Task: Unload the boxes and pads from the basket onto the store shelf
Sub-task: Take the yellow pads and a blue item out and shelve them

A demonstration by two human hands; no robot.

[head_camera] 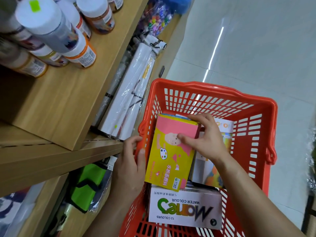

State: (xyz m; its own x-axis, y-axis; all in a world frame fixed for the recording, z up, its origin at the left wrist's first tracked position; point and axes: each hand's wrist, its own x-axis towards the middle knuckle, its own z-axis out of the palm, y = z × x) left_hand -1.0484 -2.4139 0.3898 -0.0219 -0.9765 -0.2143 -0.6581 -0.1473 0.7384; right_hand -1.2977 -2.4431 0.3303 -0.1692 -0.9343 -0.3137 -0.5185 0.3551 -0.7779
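Observation:
A red plastic basket [253, 117] stands on the floor beside the wooden store shelf [68, 93]. In it a pink and yellow paint box [167, 161] stands tilted up. My right hand [203, 137] grips its top right corner, thumb on the pink face. My left hand [131, 161] holds the basket's left rim next to that box. Below lies a white "water colour" box [184, 207]. Behind the right hand stands a white box with coloured print [206, 170], partly hidden.
White-capped paint jars [56, 31] crowd the shelf's back left. Wrapped white paper rolls [130, 86] lie on a lower shelf beside the basket. A green bag [89, 183] sits lower still. A bag of colourful beads [157, 17] lies farther along. Pale tile floor [256, 48] lies to the right.

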